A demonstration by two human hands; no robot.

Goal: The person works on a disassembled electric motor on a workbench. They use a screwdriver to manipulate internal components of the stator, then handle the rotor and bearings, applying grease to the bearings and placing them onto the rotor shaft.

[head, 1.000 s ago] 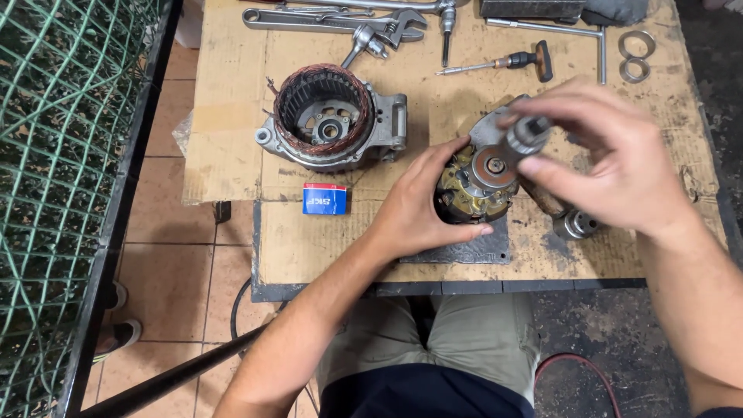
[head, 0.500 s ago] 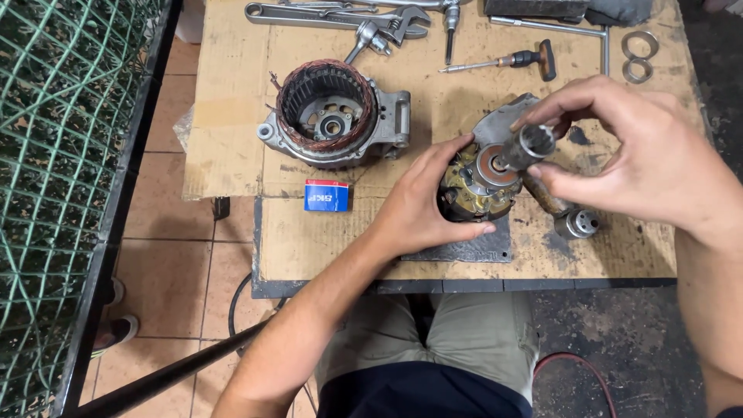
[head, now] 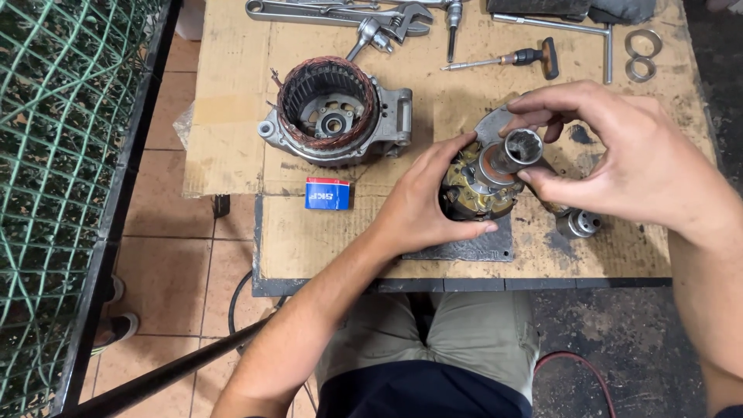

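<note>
At the centre of the frame the left hand (head: 422, 209) wraps round a dull brass-and-grey alternator rotor (head: 474, 190), fingers curled closed on its side, holding it upright on a dark flat steel plate (head: 472, 248); the right hand (head: 619, 166), right of centre, pinches a bright cylindrical steel socket (head: 520, 149) between thumb and fingertips, the socket tilted and seated over the rotor's top end; both hands are thus closed on their parts. The step in hand looks like fitting the socket onto the shaft; the next move probably calls for squaring the socket and keeping the rotor steady. On the worn cardboard-covered workbench (head: 232, 147), left of centre, lies a grey cast alternator housing with copper windings (head: 333, 112); just below it a small blue box (head: 327, 193); along the top edge a ratchet and wrenches (head: 371, 19) and a black-handled screwdriver (head: 507, 59); a second small socket (head: 579, 223) sits just right of the plate.
</note>
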